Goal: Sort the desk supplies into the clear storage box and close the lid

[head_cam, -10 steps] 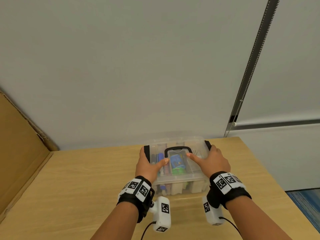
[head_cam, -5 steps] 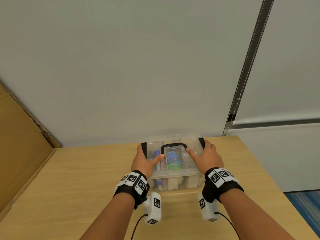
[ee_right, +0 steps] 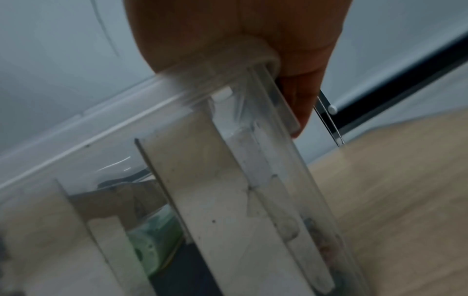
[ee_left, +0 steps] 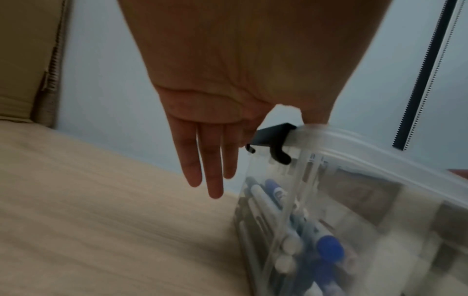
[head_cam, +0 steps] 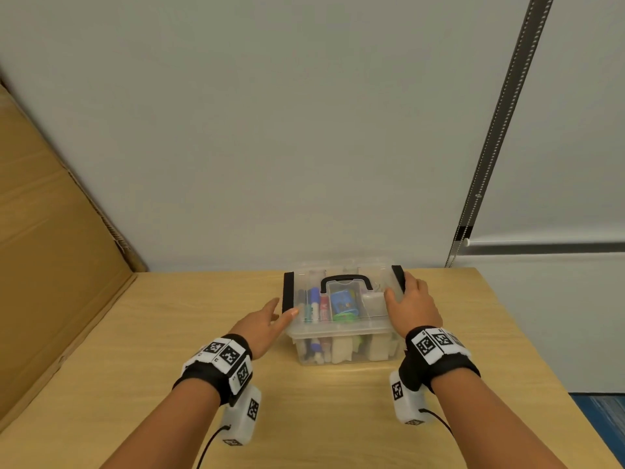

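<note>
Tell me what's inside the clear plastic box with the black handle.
Through the clear plastic box: several markers, a blue-and-green canister, white pieces lower down. The right hand covers its right end.

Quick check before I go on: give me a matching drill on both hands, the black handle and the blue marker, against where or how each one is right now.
Things:
1. left hand
2. right hand
3. black handle
4. blue marker

Places and states:
A. folded flat on the lid
B. grips the right end of the clear box
C. inside the box, towards its left side
D. fingers straight, beside the box's left end

Pairs: 1-D, 2-B, 3-A, 4-C.
</note>
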Motion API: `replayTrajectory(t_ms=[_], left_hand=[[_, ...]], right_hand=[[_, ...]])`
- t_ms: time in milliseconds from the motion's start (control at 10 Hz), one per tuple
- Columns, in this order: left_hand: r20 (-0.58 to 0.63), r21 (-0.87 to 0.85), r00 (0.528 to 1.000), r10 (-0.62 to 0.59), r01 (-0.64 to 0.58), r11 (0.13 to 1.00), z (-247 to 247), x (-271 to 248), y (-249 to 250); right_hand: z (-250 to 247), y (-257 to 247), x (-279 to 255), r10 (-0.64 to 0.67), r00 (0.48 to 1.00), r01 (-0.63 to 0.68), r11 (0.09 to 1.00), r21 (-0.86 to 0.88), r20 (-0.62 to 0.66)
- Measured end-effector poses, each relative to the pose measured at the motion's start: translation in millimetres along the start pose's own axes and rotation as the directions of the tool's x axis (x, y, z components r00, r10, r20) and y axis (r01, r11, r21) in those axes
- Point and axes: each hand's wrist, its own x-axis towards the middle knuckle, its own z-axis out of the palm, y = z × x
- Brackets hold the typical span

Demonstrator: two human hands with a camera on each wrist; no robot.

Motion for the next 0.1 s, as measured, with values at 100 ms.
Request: replayTrajectory(t_ms=[100], left_hand=[[-0.009, -0.011, 1.000, 0.030, -0.030, 0.999, -0.6, -21.3, -23.7]], right_hand=[[-1.3, -1.2, -28.8, -0.149, 0.981, 0.128, 0.979, -0.161, -0.125]])
